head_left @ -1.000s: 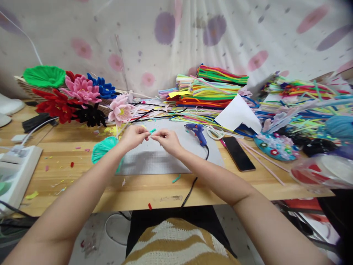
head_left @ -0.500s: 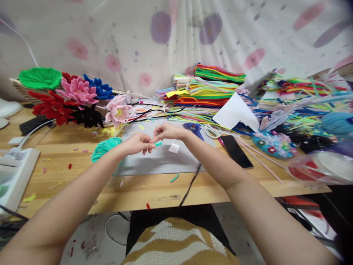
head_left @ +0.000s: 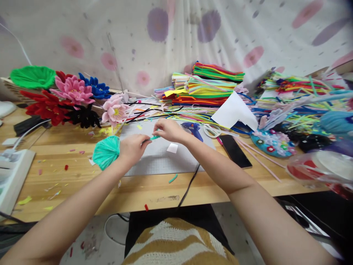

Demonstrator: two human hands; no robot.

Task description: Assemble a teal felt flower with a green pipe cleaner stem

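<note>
Over the grey cutting mat [head_left: 160, 165] my hands are close together, with a short teal pipe cleaner piece [head_left: 155, 137] stretched between their fingertips. My left hand [head_left: 134, 148] pinches its left end with thumb and fingers. From the other side my right hand [head_left: 167, 130] grips the right end, its fingers bent over the piece. A teal round leaf of pipe cleaners [head_left: 107, 151] is beside my left wrist, partly behind it. On the mat lies a small white paper piece [head_left: 172, 148]. Another teal pipe cleaner scrap [head_left: 173, 178] rests on the wood nearer me.
Behind the mat are a blue glue gun [head_left: 193, 129], white-handled scissors [head_left: 211, 131] and a phone [head_left: 236, 151]. Bundled pipe cleaners [head_left: 212, 86] are stacked at the back. Pipe cleaner flowers [head_left: 74, 90] stand left, above a power strip [head_left: 16, 176]. A black cable [head_left: 190, 186] crosses the front edge.
My left hand has turned, its back now more toward me, and my fingertips have drawn slightly apart along the teal piece. The teal leaf shows more fully. The view has shifted slightly.
</note>
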